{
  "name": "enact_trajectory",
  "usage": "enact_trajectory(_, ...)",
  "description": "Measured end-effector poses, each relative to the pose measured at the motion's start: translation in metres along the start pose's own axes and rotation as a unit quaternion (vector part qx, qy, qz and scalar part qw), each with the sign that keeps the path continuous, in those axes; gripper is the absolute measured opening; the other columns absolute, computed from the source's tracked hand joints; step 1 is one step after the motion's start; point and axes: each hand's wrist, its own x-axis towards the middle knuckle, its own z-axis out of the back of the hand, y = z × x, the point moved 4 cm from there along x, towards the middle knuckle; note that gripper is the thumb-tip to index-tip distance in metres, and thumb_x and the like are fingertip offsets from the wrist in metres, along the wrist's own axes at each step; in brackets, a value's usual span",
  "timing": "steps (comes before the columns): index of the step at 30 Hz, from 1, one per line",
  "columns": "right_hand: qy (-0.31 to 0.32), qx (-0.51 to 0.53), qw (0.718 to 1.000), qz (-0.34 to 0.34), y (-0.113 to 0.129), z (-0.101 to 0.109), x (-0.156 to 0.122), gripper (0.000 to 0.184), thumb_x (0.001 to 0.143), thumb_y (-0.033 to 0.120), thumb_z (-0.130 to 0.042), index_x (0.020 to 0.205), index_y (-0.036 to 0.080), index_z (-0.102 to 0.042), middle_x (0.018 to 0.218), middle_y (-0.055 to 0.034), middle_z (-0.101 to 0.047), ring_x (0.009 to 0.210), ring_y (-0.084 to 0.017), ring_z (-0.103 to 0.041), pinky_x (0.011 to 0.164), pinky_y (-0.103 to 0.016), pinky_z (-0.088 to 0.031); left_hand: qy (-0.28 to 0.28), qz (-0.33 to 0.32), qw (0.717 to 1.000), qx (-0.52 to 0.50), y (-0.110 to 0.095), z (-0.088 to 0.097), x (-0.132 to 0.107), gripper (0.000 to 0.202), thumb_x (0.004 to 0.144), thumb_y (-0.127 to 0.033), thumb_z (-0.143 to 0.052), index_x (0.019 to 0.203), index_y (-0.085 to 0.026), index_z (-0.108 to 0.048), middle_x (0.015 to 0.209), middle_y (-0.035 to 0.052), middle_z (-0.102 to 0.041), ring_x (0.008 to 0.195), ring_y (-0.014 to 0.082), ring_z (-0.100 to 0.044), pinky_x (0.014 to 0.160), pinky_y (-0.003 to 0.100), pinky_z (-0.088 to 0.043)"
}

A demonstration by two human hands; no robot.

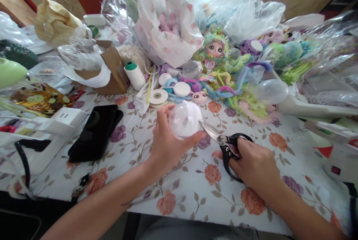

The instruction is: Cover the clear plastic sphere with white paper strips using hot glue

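Note:
My left hand (pixel 167 141) is closed round a clear plastic globe with a white base (pixel 185 118), its fingers behind and its thumb in front. In my right hand (pixel 254 161) is a pair of scissors (pixel 220 139) with black handles. Their blades point left, and the tips are at the white side of the globe; whether they touch it or cut into it I cannot tell. Just beyond the globe lie a white spool of ribbon (pixel 158 97), a round white disc (pixel 182 89) and a small pink doll face (pixel 199 97).
Two black phones (pixel 93 131) lie at the left beside a white power strip (pixel 30 150). A thread cone (pixel 134 75) stands by a cardboard box (pixel 112 70). Behind are a doll (pixel 214 49), plastic bags and coloured yarn. A white glue-gun-like tool (pixel 335 146) is at the right.

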Motion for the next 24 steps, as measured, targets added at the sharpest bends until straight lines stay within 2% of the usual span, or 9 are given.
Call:
enact_trajectory(14, -0.007, 0.001, 1.000, 0.006, 0.0017, 0.0019, 0.0023, 0.029, 0.087, 0.028, -0.051, 0.063, 0.025, -0.035, 0.046, 0.0049, -0.042, 0.037, -0.012, -0.039, 0.042, -0.025, -0.027, 0.000, 0.004, 1.000, 0.001, -0.0004, -0.0007, -0.0006, 0.082, 0.061, -0.052, -0.086, 0.123, -0.032, -0.037, 0.124, 0.0060, -0.050, 0.114, 0.0285, -0.055, 0.094, 0.048, -0.045)
enact_trajectory(24, 0.008, 0.009, 1.000, 0.025, -0.0009, 0.0027, -0.0006, 0.022, 0.074, 0.016, -0.046, 0.063, 0.027, -0.031, 0.045, 0.0029, -0.047, 0.039, -0.013, -0.047, 0.044, -0.025, -0.031, -0.002, 0.002, 1.000, 0.007, -0.0015, -0.0006, -0.0021, 0.082, 0.059, -0.050, -0.087, 0.122, -0.031, -0.038, 0.121, 0.0059, -0.050, 0.111, 0.0281, -0.056, 0.092, 0.046, -0.045)
